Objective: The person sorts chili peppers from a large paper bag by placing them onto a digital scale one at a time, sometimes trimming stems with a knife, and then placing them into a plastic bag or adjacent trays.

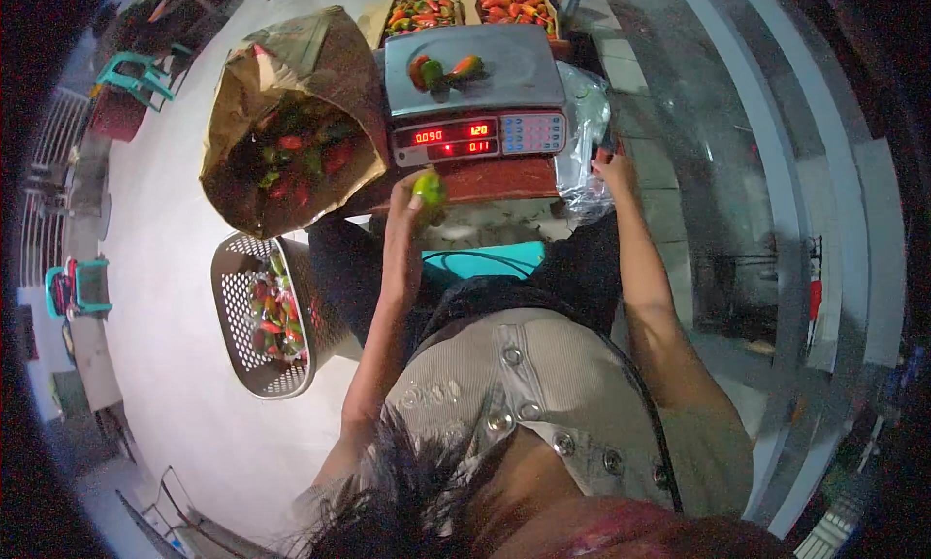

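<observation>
My left hand (407,195) grips a green pepper (429,188) just in front of the digital weighing scale (509,97). On the scale's metal pan lie a few red and green peppers (433,75), and red digits glow on its display. At the scale's right edge, my right hand (617,172) is at a pile of clear plastic bags (582,108). Its fingers are partly hidden, so whether they pinch the plastic is unclear. Left of the scale, a large brown paper sack (305,57) gapes towards me with many peppers inside.
Two cardboard boxes of peppers (425,13) (516,8) stand behind the scale. A perforated plastic basket (236,319) on the floor at left holds peppers in clear bags. A turquoise object (484,259) with a black cable lies between my legs. Turquoise stools (134,72) stand farther left.
</observation>
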